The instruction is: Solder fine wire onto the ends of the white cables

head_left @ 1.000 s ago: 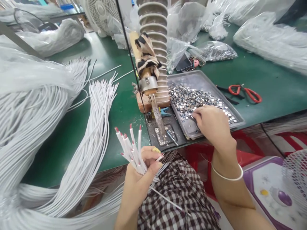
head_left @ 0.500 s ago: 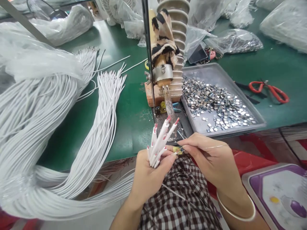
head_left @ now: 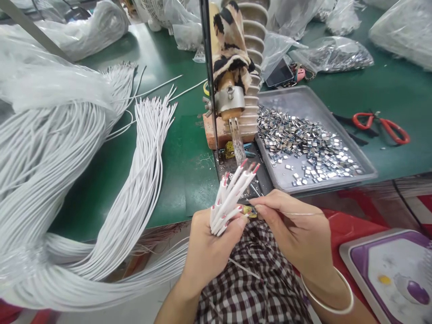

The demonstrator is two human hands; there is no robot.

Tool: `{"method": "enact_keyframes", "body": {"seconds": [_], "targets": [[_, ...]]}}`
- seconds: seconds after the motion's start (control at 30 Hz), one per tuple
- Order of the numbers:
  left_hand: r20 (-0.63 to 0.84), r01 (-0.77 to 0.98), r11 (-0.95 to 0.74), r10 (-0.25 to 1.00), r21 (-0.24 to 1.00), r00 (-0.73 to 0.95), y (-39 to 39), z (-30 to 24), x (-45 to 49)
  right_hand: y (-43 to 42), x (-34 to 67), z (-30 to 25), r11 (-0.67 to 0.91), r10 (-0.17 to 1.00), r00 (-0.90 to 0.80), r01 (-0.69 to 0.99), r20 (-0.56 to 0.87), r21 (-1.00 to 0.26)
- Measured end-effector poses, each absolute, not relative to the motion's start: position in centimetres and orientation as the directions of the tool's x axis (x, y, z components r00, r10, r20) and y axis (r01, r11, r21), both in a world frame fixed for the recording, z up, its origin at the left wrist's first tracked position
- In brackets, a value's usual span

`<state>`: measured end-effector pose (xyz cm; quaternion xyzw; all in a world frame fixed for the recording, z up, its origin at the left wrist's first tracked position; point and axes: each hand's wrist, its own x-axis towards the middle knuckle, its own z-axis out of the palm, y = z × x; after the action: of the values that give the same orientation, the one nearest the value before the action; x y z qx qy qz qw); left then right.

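My left hand (head_left: 211, 245) is closed around a bundle of white cables (head_left: 232, 189), whose cut ends with red inner wires point up and to the right. Yellow wrapping (head_left: 249, 210) shows at a left fingertip, close to the right fingers. My right hand (head_left: 293, 229) is pinched, with a thin silvery solder wire (head_left: 300, 213) running back from its fingertips across the hand. A small dark bit at those fingertips is too small to make out. Just beyond the cable ends, a clamped soldering iron (head_left: 238, 139) points downward.
A grey tray (head_left: 286, 184) of small metal pieces (head_left: 300, 135) stands right of the iron. Red-handled pliers (head_left: 393, 130) lie farther right. Long white cables (head_left: 135, 180) cover the left side. A ribbed hose (head_left: 254, 58) rises behind the iron, near a phone (head_left: 279, 74).
The cable bundle in my left hand has tilted slightly to the right. My right hand stays pinched beside the left fingertips. The view has shifted a little.
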<state>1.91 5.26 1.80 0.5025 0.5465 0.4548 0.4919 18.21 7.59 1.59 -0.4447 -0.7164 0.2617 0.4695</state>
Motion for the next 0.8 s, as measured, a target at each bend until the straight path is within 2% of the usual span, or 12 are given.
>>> {"method": "enact_keyframes", "body": {"seconds": [0.17, 0.37, 0.53, 0.8], "targets": [[-0.102, 0.132, 0.096, 0.994, 0.987, 0.044, 5.4, 2.0, 1.7, 7.6, 18.4, 1.9, 0.524, 0.851, -0.221, 0.421, 0.477, -0.74], [-0.074, 0.164, 0.081, 0.996, 0.983, -0.045, 6.0, 2.4, 1.5, 6.8, 18.5, 2.1, 0.47, 0.831, -0.026, 0.568, 0.556, -0.676], [-0.03, 0.177, 0.041, 0.997, 0.983, -0.066, 6.7, 3.1, 1.4, 7.2, 18.1, 2.7, 0.611, 0.735, -0.097, 0.526, 0.672, -0.592], [0.038, 0.196, -0.028, 0.998, 0.98, -0.045, 7.2, 3.8, 1.4, 7.3, 18.1, 2.8, 0.621, 0.719, -0.089, 0.529, 0.689, -0.579]]}}
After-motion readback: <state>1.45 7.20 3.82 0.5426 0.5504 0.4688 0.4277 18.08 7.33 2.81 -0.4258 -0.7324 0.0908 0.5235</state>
